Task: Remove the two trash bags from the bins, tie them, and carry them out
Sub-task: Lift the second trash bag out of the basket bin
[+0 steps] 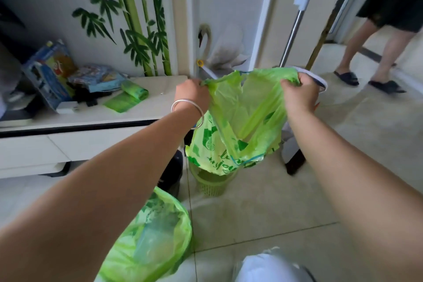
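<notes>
A green trash bag hangs lifted above a small green bin; its bottom still dips into the bin's rim. My left hand, with a silver bangle on the wrist, grips the bag's left top edge. My right hand grips the right top edge, and the mouth is stretched wide between them. A second green trash bag lines another bin at the bottom left, partly hidden under my left forearm, with its rim folded over the edge.
A low white cabinet on the left carries a roll of green bags, a blue box and packets. A mop handle leans by the wall. Another person's legs in black slippers stand at the far right. A white bag lies at my feet.
</notes>
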